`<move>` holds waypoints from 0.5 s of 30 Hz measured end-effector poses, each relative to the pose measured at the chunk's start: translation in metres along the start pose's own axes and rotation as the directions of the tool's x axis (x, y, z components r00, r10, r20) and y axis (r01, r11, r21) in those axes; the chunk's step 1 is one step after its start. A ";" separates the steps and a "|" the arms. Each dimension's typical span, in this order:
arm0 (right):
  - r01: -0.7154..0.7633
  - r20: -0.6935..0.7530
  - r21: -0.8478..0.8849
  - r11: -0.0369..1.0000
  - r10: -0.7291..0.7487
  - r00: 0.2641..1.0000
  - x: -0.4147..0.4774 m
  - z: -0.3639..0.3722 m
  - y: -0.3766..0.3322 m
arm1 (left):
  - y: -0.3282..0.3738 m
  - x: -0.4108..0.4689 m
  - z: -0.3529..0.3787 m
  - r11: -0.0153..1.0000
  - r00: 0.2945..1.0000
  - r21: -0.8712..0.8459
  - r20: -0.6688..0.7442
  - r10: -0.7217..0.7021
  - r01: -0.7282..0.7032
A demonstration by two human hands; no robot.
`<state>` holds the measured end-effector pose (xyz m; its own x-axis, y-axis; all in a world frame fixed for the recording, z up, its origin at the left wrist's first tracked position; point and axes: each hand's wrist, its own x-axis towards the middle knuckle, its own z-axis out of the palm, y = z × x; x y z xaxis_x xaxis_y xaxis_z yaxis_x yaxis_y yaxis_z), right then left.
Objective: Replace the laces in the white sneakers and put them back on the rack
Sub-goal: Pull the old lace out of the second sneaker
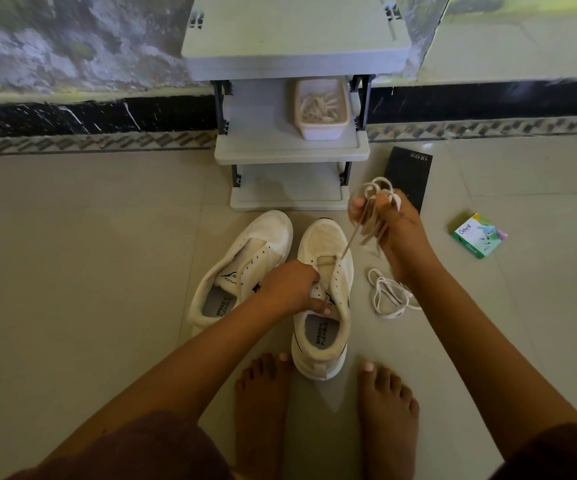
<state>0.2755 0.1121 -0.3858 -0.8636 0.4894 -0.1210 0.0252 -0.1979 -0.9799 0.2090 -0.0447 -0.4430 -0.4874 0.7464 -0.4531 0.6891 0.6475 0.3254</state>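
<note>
Head view: downward look over bare feet (263, 403), floor tiles and a shoe rack.
Upright sneaker (340, 282): on the floor between the feet, toe toward the rack; eyelets bare except at the toe end.
Left hand (289, 287): fingers curled round the tongue and eyelet flap of the upright sneaker, thumb at the collar; firm hold.
Loose lace (389, 294): white, coiled on the floor just beside the upright sneaker.
Tilted sneaker (245, 258): leaning on its side, just beside the upright one; no lace fitted.
Right hand (398, 233): raised, fingers closed on a bunched lace (372, 223), beige; one strand taut down to the toe-end eyelets.
Step in hand: likely withdrawal of the old lace from the last eyelets.
Next move: probably a straight pull clear of the eyelets, sneaker pinned down; then threading of the white lace.
Black box (408, 174), green box (477, 235): on the floor, closed; contents not visible.
Rack (290, 150): grey, against the wall.
Tub (321, 131): on the middle shelf, open-topped, holding a heap of pale laces (320, 105).
</note>
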 end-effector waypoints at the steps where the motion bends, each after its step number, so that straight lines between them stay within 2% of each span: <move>1: -0.023 -0.018 0.027 0.999 0.024 1.000 0.002 0.001 0.004 | 0.000 0.000 -0.001 1.000 1.000 -0.002 -0.002 0.001 -0.001; 2: -0.049 -0.047 -0.033 0.998 0.048 0.998 0.004 0.001 0.010 | 0.001 -0.001 -0.001 1.000 1.000 -0.002 -0.003 0.001 -0.001; 4: -0.095 -0.077 -0.294 0.951 0.075 0.994 0.009 -0.001 0.024 | 0.001 -0.001 -0.001 1.000 1.000 -0.001 -0.003 0.001 -0.001; 6: -0.099 -0.036 -0.601 0.793 0.096 0.995 0.012 -0.006 0.040 | 0.001 -0.001 -0.001 1.000 1.000 0.001 -0.003 0.001 -0.001; 8: -0.040 0.019 -0.816 0.577 0.096 0.995 0.011 -0.013 0.056 | 0.001 -0.001 -0.001 1.000 1.000 0.003 -0.005 0.002 -0.002; 10: 0.021 0.062 -0.883 0.468 0.073 0.995 0.008 -0.019 0.067 | 0.000 -0.001 0.000 1.000 1.000 -0.002 -0.006 0.003 -0.003; 15: 0.077 0.116 -0.906 0.416 0.069 0.991 0.002 -0.024 0.083 | 0.000 -0.002 0.001 1.000 1.000 -0.012 -0.023 0.004 -0.004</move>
<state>0.2885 0.1172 -0.4714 -0.9123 0.3730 -0.1689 0.4001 0.7249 -0.5607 0.2105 -0.0467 -0.4434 -0.4967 0.7521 -0.4331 0.6847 0.6463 0.3369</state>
